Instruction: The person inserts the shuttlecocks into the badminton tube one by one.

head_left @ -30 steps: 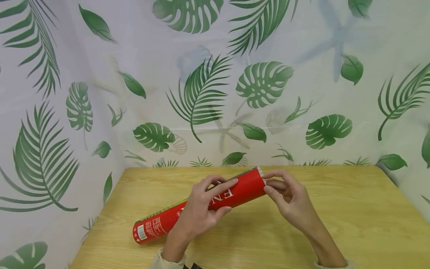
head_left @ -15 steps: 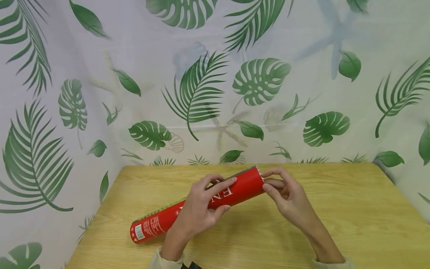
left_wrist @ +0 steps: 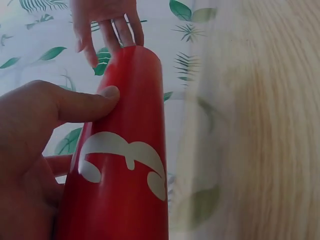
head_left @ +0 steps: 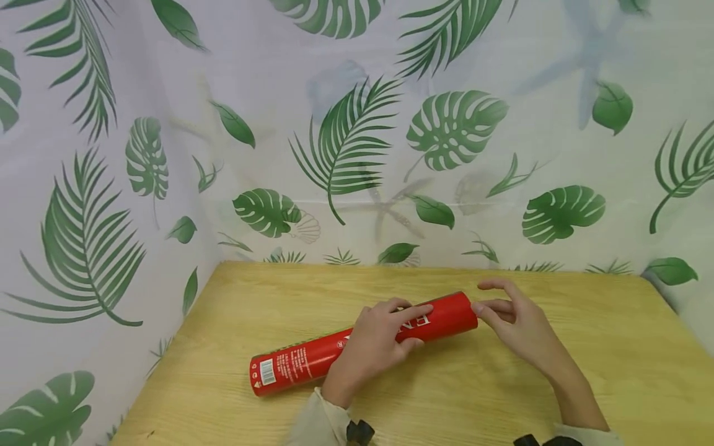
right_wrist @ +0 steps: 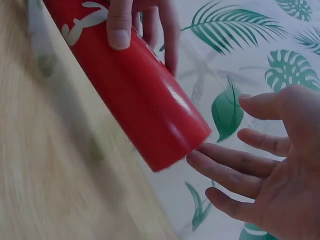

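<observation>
A long red shuttlecock tube (head_left: 452, 316) with white letters and a barcode label slants over the table, its right end toward the back. My left hand (head_left: 376, 337) grips it around the middle, thumb on one side and fingers on the other. In the left wrist view the thumb lies along the red wall of the tube (left_wrist: 132, 90). Beside the tube's right end is my right hand (head_left: 521, 325), fingers loosely extended. The right wrist view shows this right hand (right_wrist: 280, 170) with spread fingers, two fingertips right at the rim. The inside of the tube is hidden.
The wooden table (head_left: 251, 297) runs back to a white curtain (head_left: 480, 43) printed with green leaves, which also covers the left side. Dark wrist straps (head_left: 359, 432) and light sleeves (head_left: 318, 421) show at the lower edge.
The tube's right end has dropped and shifted right, and the white jagged edge seen there earlier no longer shows. My right hand's fingers have loosened at the rim. The head view has shifted slightly.
</observation>
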Tool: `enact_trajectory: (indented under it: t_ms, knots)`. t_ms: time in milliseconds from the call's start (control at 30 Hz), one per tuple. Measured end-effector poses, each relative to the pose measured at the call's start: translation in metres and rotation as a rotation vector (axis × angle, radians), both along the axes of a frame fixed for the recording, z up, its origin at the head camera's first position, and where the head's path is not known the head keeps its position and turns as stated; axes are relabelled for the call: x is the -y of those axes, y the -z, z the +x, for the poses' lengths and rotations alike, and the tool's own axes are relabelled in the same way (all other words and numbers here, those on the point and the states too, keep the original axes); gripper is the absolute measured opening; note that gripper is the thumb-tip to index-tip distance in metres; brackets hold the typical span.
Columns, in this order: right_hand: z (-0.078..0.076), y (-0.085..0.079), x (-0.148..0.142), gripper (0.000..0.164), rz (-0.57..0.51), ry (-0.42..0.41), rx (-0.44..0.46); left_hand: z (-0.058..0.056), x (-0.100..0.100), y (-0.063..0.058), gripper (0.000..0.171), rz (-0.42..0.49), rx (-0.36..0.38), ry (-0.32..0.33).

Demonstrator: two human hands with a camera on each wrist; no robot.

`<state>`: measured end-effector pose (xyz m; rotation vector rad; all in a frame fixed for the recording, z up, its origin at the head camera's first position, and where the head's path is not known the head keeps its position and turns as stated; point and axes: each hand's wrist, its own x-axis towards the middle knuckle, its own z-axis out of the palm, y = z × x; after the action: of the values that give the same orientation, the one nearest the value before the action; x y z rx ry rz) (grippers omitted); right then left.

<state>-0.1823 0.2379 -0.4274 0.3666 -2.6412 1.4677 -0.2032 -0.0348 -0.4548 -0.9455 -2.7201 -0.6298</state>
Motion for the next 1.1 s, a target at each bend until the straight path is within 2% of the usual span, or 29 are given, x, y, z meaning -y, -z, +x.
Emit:
enact_trajectory:
  t_ms: [233, 400, 700, 867, 1000, 1100]
  knots:
    - [0.009, 0.023, -0.027, 0.034, 0.097, 0.072, -0.076, -0.009, -0.017, 0.017, 0.059, -0.081, 0.048, -0.039]
    - [0.01, 0.04, -0.035, 0.034, 0.147, 0.106, -0.158, -0.012, -0.022, 0.026, 0.059, -0.094, 0.088, -0.056]
    - [0.007, 0.059, -0.044, 0.041, 0.257, 0.081, -0.258, -0.02, -0.029, 0.032, 0.059, -0.145, 0.065, -0.058]
    - [0.004, 0.063, -0.044, 0.042, 0.261, 0.072, -0.292, -0.023, -0.027, 0.033, 0.066, -0.157, 0.088, -0.06]
    - [0.001, 0.06, -0.043, 0.044, 0.271, 0.07, -0.301, -0.023, -0.019, 0.03, 0.067, -0.098, 0.146, -0.057]
    - [-0.001, 0.057, -0.04, 0.046, 0.27, 0.061, -0.293, -0.02, -0.001, 0.025, 0.062, -0.049, 0.197, -0.059]
